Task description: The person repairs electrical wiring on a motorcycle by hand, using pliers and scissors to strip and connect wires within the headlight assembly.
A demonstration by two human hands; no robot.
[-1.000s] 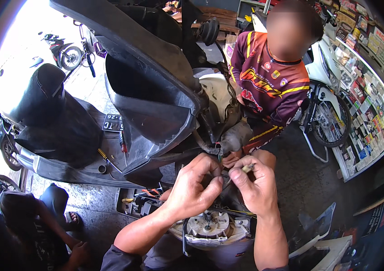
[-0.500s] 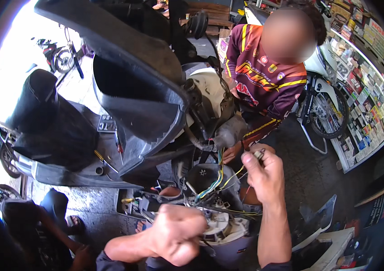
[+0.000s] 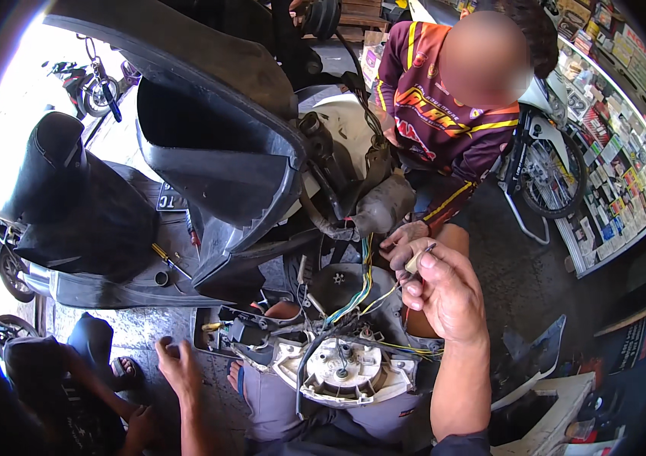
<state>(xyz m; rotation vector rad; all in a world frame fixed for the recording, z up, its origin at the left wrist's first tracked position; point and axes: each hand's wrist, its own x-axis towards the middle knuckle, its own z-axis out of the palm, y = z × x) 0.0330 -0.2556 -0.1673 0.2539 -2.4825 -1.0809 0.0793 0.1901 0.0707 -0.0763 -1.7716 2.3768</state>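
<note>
My right hand (image 3: 448, 296) is raised right of the wires, its fingers pinching a small pale wire connector (image 3: 415, 262) with a thin dark piece at its end. Yellow and dark wires run from there toward a bundle of blue, green and yellow wires (image 3: 357, 300). Down at the left, my left hand (image 3: 180, 368) is away from the work, its loosely bent fingers apart and holding nothing. Between my arms, a white headlight housing (image 3: 342, 368) shows its round back, resting at my lap with a black cable (image 3: 306, 372) hanging over it.
A stripped scooter (image 3: 216, 178) fills the middle left, with a screwdriver (image 3: 169, 260) on its footboard. Across from me a person in a maroon jersey (image 3: 444, 114) reaches in near the wires. Another person (image 3: 64, 395) sits lower left. A glass display case (image 3: 619, 167) stands right.
My left hand has swung from over the headlight housing out to the left, its fist loosened. My right hand stays raised with the connector, turned somewhat. The headlight housing now shows fully.
</note>
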